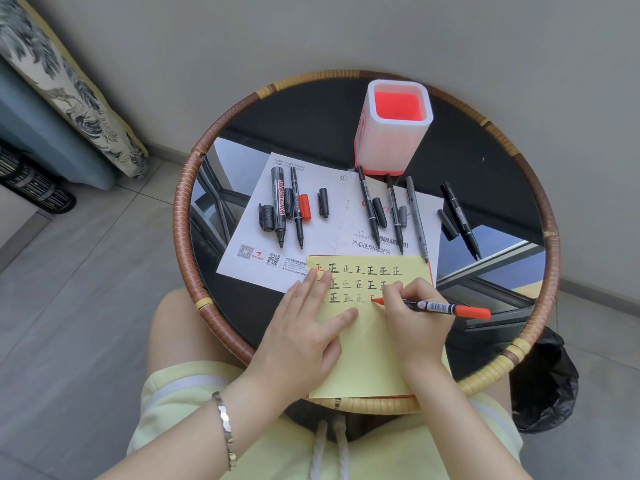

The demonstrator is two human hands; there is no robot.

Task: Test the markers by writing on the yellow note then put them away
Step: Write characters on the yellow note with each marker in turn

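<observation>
Yellow note (pixel 367 358) bears 正 rows — right fingers (pixel 398 293) pinch red marker (pixel 440 307), left fingers (pixel 313 289) pressing flat.

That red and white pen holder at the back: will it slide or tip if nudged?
The pen holder looks empty and plastic, so probably light. It stands on the glossy tabletop, so a low nudge would likely slide it. It is taller than wide; a push near the rim may tip it.
</observation>
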